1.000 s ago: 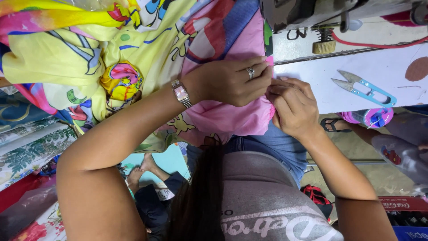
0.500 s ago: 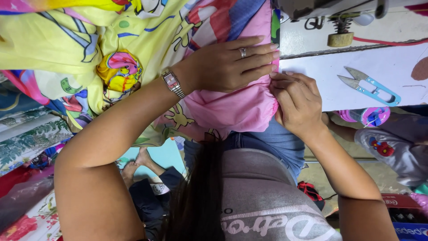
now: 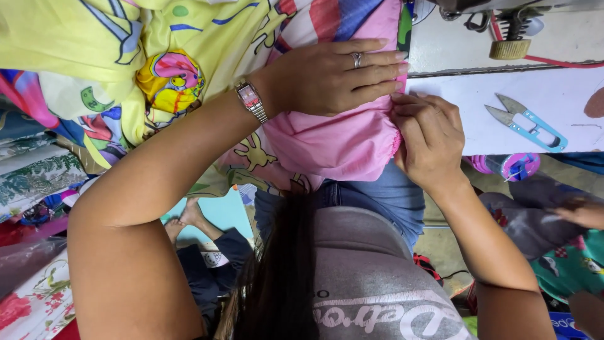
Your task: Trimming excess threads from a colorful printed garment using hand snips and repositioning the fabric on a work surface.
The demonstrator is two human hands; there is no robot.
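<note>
A person's left hand [image 3: 327, 75] lies flat, fingers together and outstretched, pressing down on a soft pink cotton fabric piece with a gathered, elasticated edge [image 3: 340, 141], while the right hand [image 3: 425, 141] pinches that gathered edge at about 3 o'clock of the cloth, its grip clamped on the hem between fingertips and thumb. The pink piece sits at the frame's centre, at the white table [image 3: 453, 113] edge, draping toward the person's lap, and joins a larger yellow cartoon-print fabric [image 3: 126, 56] spreading to 10 o'clock.

By its look the cloth is light, limp and easily bunched; it seems neither slippery nor fragile, though the gathers would likely slip out of line unless held close to the seam. The puckered hem, where the right hand already grips, appears the surest hold, with a flat palm steadying the body of the cloth.

Counted: one pink piece, one yellow print, one pair of blue-handled metal thread snips [image 3: 525, 119] at 3 o'clock on the table, one wooden-based brush [image 3: 511, 39] at 1 o'clock, one silver wristwatch [image 3: 251, 101] and one ring [image 3: 357, 60] on the left hand. Another person's bare foot [image 3: 189, 214] shows at 7 o'clock below.
</note>
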